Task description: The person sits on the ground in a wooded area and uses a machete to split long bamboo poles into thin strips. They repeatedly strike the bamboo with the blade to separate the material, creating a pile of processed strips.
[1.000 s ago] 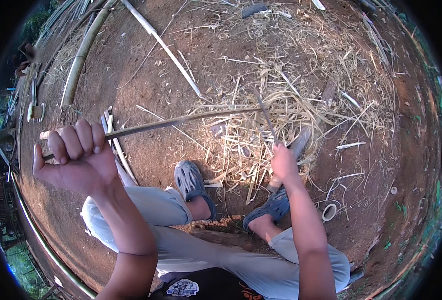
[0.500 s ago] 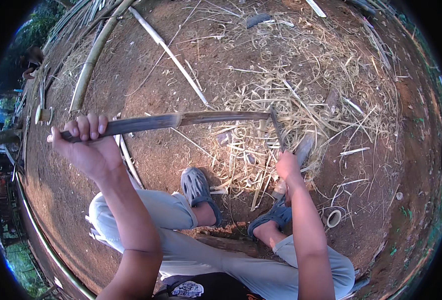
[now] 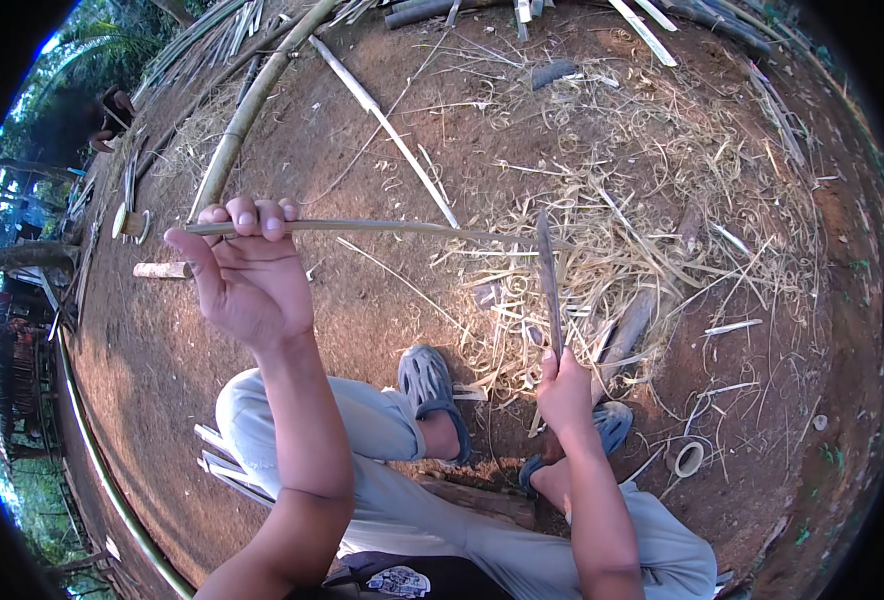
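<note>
My left hand (image 3: 257, 280), raised at the left, grips one end of a long bamboo strip (image 3: 372, 226). Its fingers curl over the strip while the thumb sticks out to the side. The strip runs level toward the right with its thin edge turned up. In my right hand (image 3: 568, 398), closed round a handle mostly hidden by the fist, is a knife with a long dark blade (image 3: 549, 285). The blade points away from me, and its upper part meets or crosses the strip's far end; whether they touch, I cannot tell.
Curly bamboo shavings (image 3: 652, 250) cover the ground around a short log (image 3: 630, 332). A hollow bamboo piece (image 3: 686, 459) lies at the right, another cut piece (image 3: 162, 270) at the left. Bamboo poles (image 3: 247, 115) lie farther off. Another person (image 3: 112, 118) is at the far left.
The strip has turned from its broad face to its thin edge. My left palm has rolled upward. The knife has straightened, now pointing away from me, and the whole view has shifted slightly.
</note>
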